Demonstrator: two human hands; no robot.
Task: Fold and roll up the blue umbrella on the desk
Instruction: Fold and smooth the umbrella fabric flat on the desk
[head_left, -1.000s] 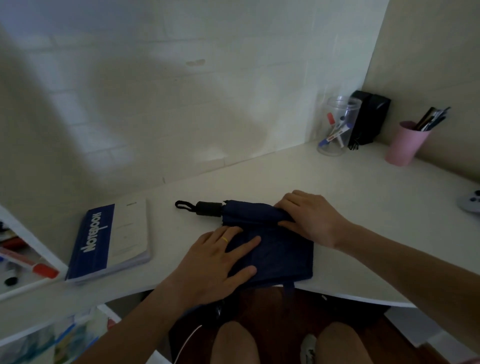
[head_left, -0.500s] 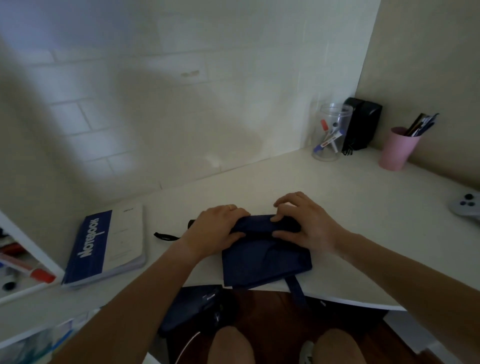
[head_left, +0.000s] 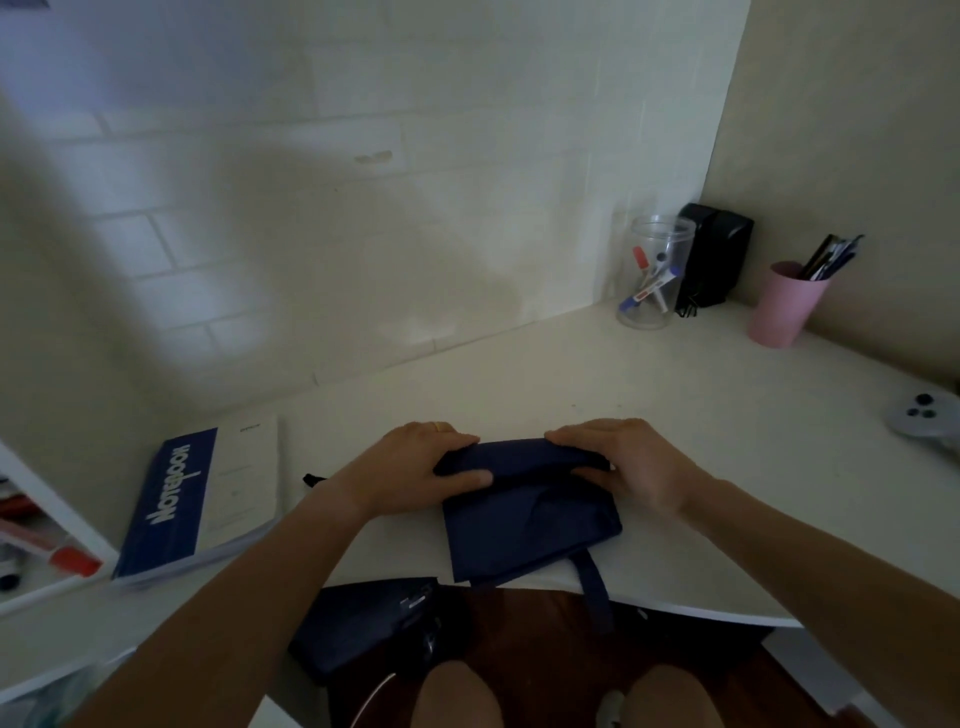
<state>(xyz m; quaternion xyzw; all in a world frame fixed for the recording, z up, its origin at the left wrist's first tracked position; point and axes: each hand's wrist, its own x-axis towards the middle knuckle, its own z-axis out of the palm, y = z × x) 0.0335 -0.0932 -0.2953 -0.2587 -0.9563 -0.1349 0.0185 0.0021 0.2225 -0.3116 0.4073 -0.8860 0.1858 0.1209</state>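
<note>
The dark blue umbrella lies folded on the white desk near its front edge, its cloth spread flat toward me and a strap hanging over the edge. My left hand grips the rolled far edge at its left end, thumb on top of the cloth. My right hand grips the same rolled edge at its right end. The handle is hidden under my left hand; only its black wrist loop shows to the left.
A blue and white notebook lies at the left. At the back right stand a clear jar of markers, a black box and a pink pen cup. A grey game controller sits at the right edge. A dark bag is below the desk.
My left hand has left the flat cloth and gone to the far edge, covering the handle. Both hands now clasp that edge, which has bunched into a roll.
</note>
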